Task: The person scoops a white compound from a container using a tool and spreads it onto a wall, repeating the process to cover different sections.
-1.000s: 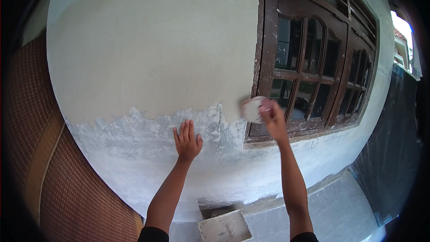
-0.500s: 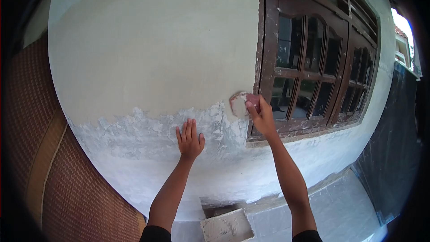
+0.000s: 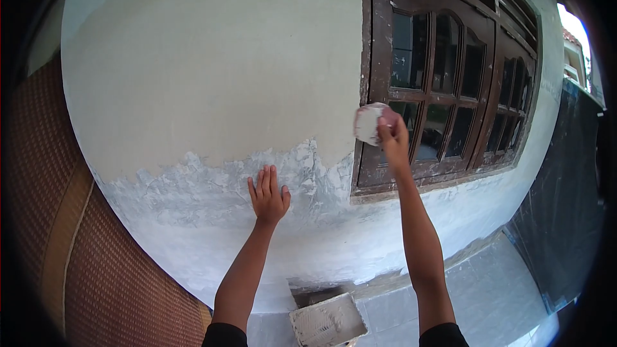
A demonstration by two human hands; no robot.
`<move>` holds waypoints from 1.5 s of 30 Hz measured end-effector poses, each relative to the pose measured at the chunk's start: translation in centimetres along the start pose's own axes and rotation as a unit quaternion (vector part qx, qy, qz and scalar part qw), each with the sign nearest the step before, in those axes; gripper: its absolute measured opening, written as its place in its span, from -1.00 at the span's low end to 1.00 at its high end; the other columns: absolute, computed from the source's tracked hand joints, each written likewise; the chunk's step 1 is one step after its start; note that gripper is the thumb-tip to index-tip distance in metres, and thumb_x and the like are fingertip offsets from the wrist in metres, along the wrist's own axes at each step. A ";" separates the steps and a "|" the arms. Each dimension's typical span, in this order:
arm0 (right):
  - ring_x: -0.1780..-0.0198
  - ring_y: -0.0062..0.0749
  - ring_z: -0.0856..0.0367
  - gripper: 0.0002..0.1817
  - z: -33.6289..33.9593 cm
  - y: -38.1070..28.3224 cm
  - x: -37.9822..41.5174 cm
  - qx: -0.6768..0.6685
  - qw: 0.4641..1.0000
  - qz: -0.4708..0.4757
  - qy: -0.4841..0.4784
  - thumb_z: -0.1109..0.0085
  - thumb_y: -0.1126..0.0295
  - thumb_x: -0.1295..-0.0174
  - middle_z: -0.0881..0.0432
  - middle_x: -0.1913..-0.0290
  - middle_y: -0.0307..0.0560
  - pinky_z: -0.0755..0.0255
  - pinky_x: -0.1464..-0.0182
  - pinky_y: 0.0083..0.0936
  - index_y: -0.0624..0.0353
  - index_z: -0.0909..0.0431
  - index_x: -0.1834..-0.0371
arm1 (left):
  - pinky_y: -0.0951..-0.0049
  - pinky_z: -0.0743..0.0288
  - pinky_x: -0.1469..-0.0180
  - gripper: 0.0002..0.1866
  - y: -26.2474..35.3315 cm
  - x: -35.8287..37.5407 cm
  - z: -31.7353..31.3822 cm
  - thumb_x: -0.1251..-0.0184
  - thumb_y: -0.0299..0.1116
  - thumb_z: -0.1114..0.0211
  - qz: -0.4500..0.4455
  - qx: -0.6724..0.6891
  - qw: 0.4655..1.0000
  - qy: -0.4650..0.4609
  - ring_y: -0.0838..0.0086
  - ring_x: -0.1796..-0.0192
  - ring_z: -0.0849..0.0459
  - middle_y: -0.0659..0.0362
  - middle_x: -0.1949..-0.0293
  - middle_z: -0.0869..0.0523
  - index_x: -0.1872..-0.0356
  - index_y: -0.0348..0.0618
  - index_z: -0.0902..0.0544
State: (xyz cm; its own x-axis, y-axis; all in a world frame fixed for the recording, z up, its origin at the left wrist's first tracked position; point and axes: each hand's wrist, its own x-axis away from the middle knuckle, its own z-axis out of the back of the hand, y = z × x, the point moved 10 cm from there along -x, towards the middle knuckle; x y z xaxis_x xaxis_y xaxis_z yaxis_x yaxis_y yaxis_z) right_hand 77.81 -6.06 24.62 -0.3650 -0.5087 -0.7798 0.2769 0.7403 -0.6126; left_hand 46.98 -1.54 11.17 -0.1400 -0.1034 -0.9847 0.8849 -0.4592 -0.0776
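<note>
My left hand (image 3: 269,196) lies flat on the wall (image 3: 218,77), fingers spread, over the rough whitish-grey patch (image 3: 212,186) below the smooth beige part. Gripped in my right hand (image 3: 395,138) is a rounded reddish scraper (image 3: 369,123) with pale paste on its face. It is in front of the left edge of the brown window frame (image 3: 379,58), above the frame's lower left corner.
A tray (image 3: 328,321) with pale paste stands on the grey tiled floor (image 3: 450,289) at the wall's foot. Woven brown panels (image 3: 116,270) run along the left. A dark sheet (image 3: 562,199) hangs at the right.
My right hand has moved up and to the right with the scraper, from the wall beside the window to in front of its frame. My left hand remains on the wall. The view has shifted slightly.
</note>
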 end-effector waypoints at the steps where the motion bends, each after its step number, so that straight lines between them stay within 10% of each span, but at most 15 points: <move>1: 0.16 -0.64 -0.53 -0.70 1.3 -0.1 0.0 -0.018 1.000 0.006 0.020 -0.07 0.25 -0.40 -0.60 0.16 -0.22 -0.44 0.11 -0.63 0.22 -0.45 -0.05 | -0.02 0.05 -0.46 -0.42 -0.1 -0.1 0.0 -0.32 -0.19 0.00 0.000 0.000 1.000 0.003 0.28 -0.42 -0.17 0.09 -0.36 -0.31 -0.34 -0.23 -0.34; 16: 0.10 -0.63 -0.56 -0.67 -1.5 -1.4 -0.1 -0.092 0.995 -0.016 -0.023 -0.09 0.24 -0.39 -0.60 0.09 -0.25 -0.46 0.04 -0.61 0.19 -0.44 -0.10 | -0.03 0.04 -0.45 -0.43 0.0 -0.1 0.0 -0.32 -0.18 0.01 0.002 -0.006 1.000 0.003 0.27 -0.42 -0.18 0.07 -0.35 -0.32 -0.32 -0.24 -0.36; 21: 0.23 -0.67 -0.48 -0.66 -6.7 -3.4 -0.3 0.174 0.976 0.026 -0.131 -0.11 0.24 -0.38 -0.59 0.15 -0.26 -0.41 0.17 -0.65 0.21 -0.45 -0.08 | -0.03 0.04 -0.45 -0.42 0.0 0.0 0.0 -0.33 -0.17 0.01 -0.001 0.001 1.000 -0.001 0.27 -0.42 -0.19 0.07 -0.35 -0.33 -0.33 -0.23 -0.36; 29: 0.17 -0.56 -0.58 -0.65 -1.1 -3.6 -1.8 -0.101 0.995 0.022 0.007 -0.08 0.23 -0.38 -0.62 0.13 -0.16 -0.46 0.12 -0.63 0.25 -0.44 -0.08 | -0.02 0.06 -0.46 -0.41 0.0 0.2 -0.3 -0.32 -0.17 -0.01 0.004 -0.002 1.000 -0.001 0.27 -0.43 -0.17 0.08 -0.36 -0.31 -0.34 -0.21 -0.35; 36: 0.20 -0.55 -0.57 -0.65 -5.0 -5.1 -3.2 0.231 0.970 0.049 -0.067 -0.09 0.25 -0.38 -0.61 0.11 -0.15 -0.47 0.15 -0.57 0.24 -0.44 -0.10 | -0.03 0.08 -0.46 -0.41 -0.1 0.1 -0.2 -0.32 -0.17 0.00 -0.003 0.003 1.000 0.000 0.27 -0.44 -0.14 0.08 -0.37 -0.29 -0.34 -0.22 -0.34; 41: 0.22 -0.55 -0.56 -0.68 1.0 -2.4 -4.7 -0.135 0.989 0.032 0.056 -0.08 0.28 -0.38 -0.61 0.12 -0.15 -0.47 0.18 -0.59 0.25 -0.45 -0.08 | -0.03 0.08 -0.46 -0.41 0.0 0.2 -0.3 -0.34 -0.16 0.02 0.002 -0.002 1.000 -0.004 0.27 -0.44 -0.15 0.08 -0.37 -0.29 -0.34 -0.22 -0.33; 45: 0.16 -0.55 -0.57 -0.67 -4.6 -5.7 -2.8 -0.047 0.996 0.062 -0.043 -0.09 0.27 -0.38 -0.61 0.10 -0.14 -0.47 0.11 -0.60 0.25 -0.45 -0.09 | -0.03 0.08 -0.46 -0.42 0.0 0.1 -0.2 -0.34 -0.16 0.02 0.001 0.000 1.000 -0.002 0.27 -0.44 -0.15 0.08 -0.36 -0.30 -0.33 -0.22 -0.35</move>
State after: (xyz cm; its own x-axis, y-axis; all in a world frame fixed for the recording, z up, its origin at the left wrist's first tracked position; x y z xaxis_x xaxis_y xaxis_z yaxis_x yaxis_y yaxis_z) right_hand 73.15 -6.83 30.91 -0.2542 -0.4430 -0.8598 0.2288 0.8362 -0.4984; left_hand 47.02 -1.38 11.00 -0.1406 -0.1074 -0.9842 0.8851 -0.4591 -0.0764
